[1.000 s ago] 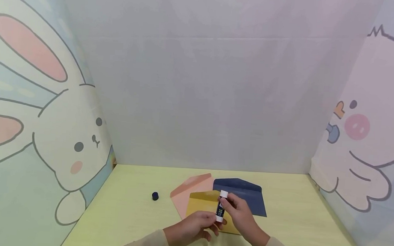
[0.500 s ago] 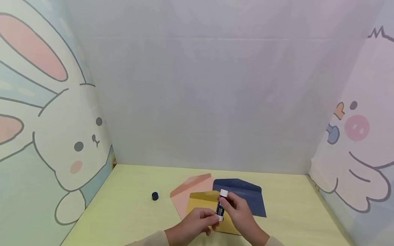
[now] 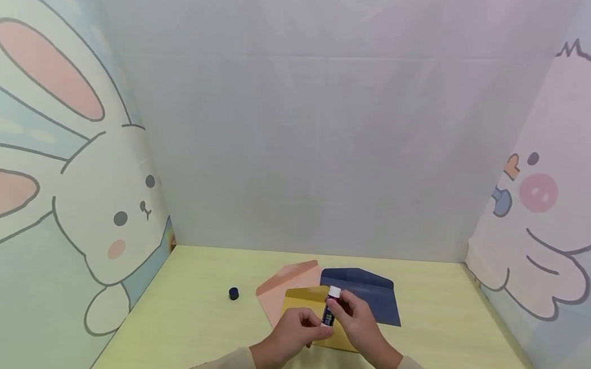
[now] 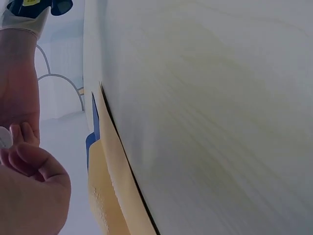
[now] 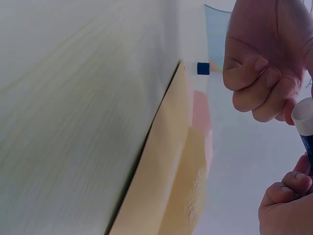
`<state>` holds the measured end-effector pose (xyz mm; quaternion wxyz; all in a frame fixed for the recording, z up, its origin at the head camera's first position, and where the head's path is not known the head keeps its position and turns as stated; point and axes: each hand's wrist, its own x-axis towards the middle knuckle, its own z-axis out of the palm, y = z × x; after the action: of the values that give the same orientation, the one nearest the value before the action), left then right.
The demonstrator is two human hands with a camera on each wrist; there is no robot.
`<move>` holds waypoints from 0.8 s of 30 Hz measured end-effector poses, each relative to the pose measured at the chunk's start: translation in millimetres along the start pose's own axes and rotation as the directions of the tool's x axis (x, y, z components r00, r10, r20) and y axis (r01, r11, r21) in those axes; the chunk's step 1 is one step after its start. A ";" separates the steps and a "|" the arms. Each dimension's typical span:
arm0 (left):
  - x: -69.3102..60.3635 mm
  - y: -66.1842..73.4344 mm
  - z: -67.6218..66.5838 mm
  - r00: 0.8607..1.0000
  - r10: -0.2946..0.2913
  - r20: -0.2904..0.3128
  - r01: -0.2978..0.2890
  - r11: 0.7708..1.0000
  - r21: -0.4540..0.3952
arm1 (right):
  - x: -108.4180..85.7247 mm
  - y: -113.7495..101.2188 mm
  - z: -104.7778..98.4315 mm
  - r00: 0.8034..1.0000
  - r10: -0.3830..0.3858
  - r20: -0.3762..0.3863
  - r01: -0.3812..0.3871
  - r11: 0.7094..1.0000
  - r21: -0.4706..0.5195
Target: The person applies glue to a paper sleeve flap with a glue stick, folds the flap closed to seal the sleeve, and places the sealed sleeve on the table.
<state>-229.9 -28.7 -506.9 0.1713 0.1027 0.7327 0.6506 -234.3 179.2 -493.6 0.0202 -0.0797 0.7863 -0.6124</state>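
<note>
A dark blue glue stick with white ends (image 3: 329, 308) is held nearly upright above the yellow envelope (image 3: 339, 338). My right hand (image 3: 364, 331) grips its upper part between thumb and fingers. The thumb and fingers of my left hand (image 3: 291, 339) pinch the white bottom end. In the right wrist view that white end (image 5: 303, 115) shows beside the left hand (image 5: 266, 63), with the right hand (image 5: 288, 208) round the dark barrel. White crumbly marks lie on the yellow flap (image 5: 193, 196).
A pink envelope (image 3: 274, 293) lies left of the yellow one, and a navy envelope (image 3: 370, 296) behind it to the right. The dark cap (image 3: 233, 293) stands on the pale yellow-green table (image 3: 200, 325) at the left. Printed curtains flank the table.
My left hand's fingers have shifted round the bottom end of the stick, and the thumb now lies across it. The stick has moved slightly; the envelopes and cap stay where they were.
</note>
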 end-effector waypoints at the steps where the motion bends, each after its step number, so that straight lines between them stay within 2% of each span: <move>1: -0.5 -0.2 0.5 1.000 0.002 -0.014 -0.002 1.000 0.002 | 0.0 0.3 0.8 1.000 0.000 -0.002 0.000 1.000 -0.004; 5: -1.5 -1.5 2.9 0.999 0.014 -0.050 -0.014 1.000 0.004 | -0.1 1.7 3.4 1.000 0.001 -0.009 -0.001 1.000 -0.018; 9: -2.2 -1.9 3.5 0.999 0.020 -0.046 -0.020 1.000 0.005 | -0.7 3.0 2.6 1.000 0.001 -0.006 -0.001 1.000 -0.010; 13: -0.1 -3.0 -0.4 1.000 0.023 0.005 -0.023 1.000 -0.005 | -0.5 2.8 0.0 1.000 -0.001 0.009 0.001 1.000 0.003; 18: 4.3 -3.2 -8.7 0.993 0.002 0.115 0.001 1.000 -0.020 | 1.0 3.4 -3.7 1.000 -0.019 0.025 0.019 1.000 0.004; 21: 6.2 -3.3 -12.8 0.973 -0.029 0.230 0.050 0.995 -0.085 | 1.5 4.1 -4.7 1.000 -0.001 0.025 0.000 1.000 0.022; 24: 6.7 -4.2 -15.5 0.936 -0.038 0.350 0.104 0.980 -0.170 | 1.1 3.8 -4.1 1.000 0.025 0.018 -0.026 0.999 0.045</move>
<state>-241.7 -41.0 -510.4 0.3295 0.1721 0.6306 0.6813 -236.3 183.9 -496.1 0.0369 -0.0745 0.7729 -0.6291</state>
